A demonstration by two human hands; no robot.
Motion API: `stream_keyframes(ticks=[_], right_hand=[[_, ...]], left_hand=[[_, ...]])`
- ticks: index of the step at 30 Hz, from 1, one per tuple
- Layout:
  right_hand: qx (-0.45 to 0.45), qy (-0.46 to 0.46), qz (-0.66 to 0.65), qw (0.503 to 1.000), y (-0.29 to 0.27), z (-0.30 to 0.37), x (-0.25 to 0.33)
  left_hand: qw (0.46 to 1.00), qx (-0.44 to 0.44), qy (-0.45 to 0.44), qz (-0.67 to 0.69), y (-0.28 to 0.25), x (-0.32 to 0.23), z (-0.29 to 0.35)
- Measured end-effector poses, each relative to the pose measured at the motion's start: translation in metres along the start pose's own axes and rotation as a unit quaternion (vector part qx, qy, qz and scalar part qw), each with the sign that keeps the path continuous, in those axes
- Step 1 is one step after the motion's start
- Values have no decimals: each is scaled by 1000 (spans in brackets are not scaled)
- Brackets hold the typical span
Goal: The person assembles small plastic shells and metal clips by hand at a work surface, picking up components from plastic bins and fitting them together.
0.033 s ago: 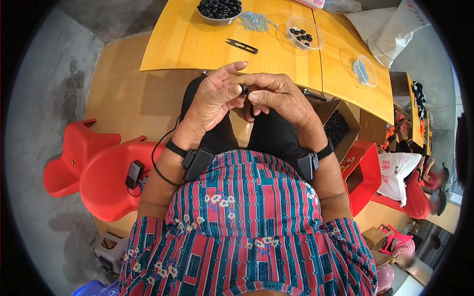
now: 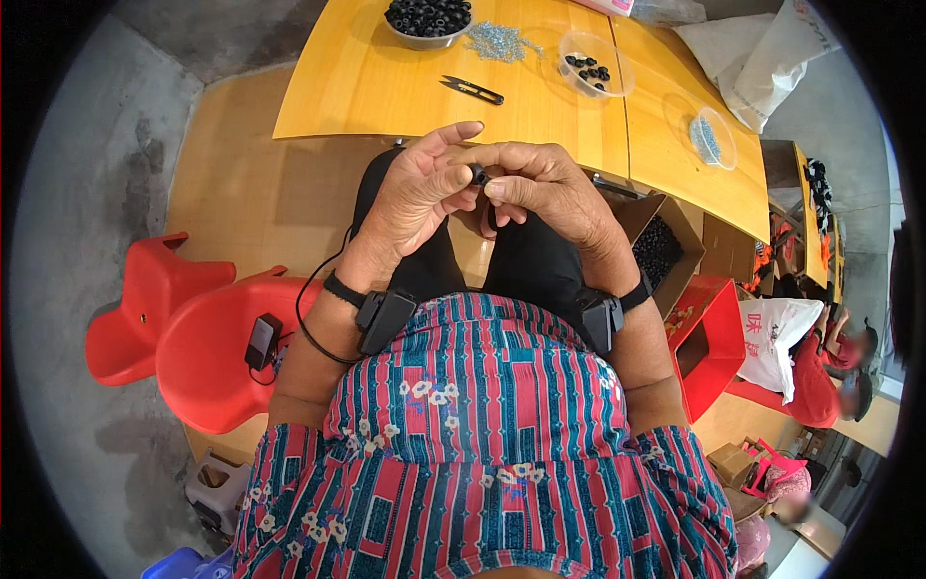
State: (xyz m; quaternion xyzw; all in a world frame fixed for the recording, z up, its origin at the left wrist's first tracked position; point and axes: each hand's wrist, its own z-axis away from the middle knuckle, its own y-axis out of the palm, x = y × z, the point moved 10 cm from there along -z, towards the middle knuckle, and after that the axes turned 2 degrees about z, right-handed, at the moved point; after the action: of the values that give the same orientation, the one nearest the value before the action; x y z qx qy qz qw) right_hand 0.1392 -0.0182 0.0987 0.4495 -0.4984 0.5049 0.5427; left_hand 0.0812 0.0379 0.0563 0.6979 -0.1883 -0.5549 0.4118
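Over my lap, just short of the table's near edge, my left hand [image 2: 415,198] pinches a small black round piece [image 2: 478,175] with a hole in its end between thumb and fingers. The left index finger sticks out above it. Meeting it from the other side, my right hand [image 2: 545,188] has its thumb and fingertips closed on the same piece. A dark strip hangs under the right fingers; what it belongs to is hidden. Beyond the hands lie black thread snips [image 2: 473,90] on the yellow table [image 2: 386,82].
Farther back are a bowl [image 2: 429,41] of black pieces, a pile of small silvery parts [image 2: 500,42], and a clear tub [image 2: 617,72] with several black pieces. Another clear tub [image 2: 723,159] holds silvery parts. Right of my legs stands a carton [image 2: 683,265]; red chairs [image 2: 198,352] are left.
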Motion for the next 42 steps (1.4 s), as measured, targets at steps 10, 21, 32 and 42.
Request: stream_keyframes(ticks=[10,21,32,42], right_hand=[[-76,-38,-23,996,-9,0,-6],[-155,-110,58,980,-17,6,6],[-170,-142,83,972,-15,6,11],[-164,-105,-44,980,-18,-4,-1]], left_hand=[[998,-52,27,-10,-11,6,1],[980,-26,81,-179,31,-10,4],[962,-52,130,-234,30,-18,3],[970,-66,106,-210,16,-14,-1]])
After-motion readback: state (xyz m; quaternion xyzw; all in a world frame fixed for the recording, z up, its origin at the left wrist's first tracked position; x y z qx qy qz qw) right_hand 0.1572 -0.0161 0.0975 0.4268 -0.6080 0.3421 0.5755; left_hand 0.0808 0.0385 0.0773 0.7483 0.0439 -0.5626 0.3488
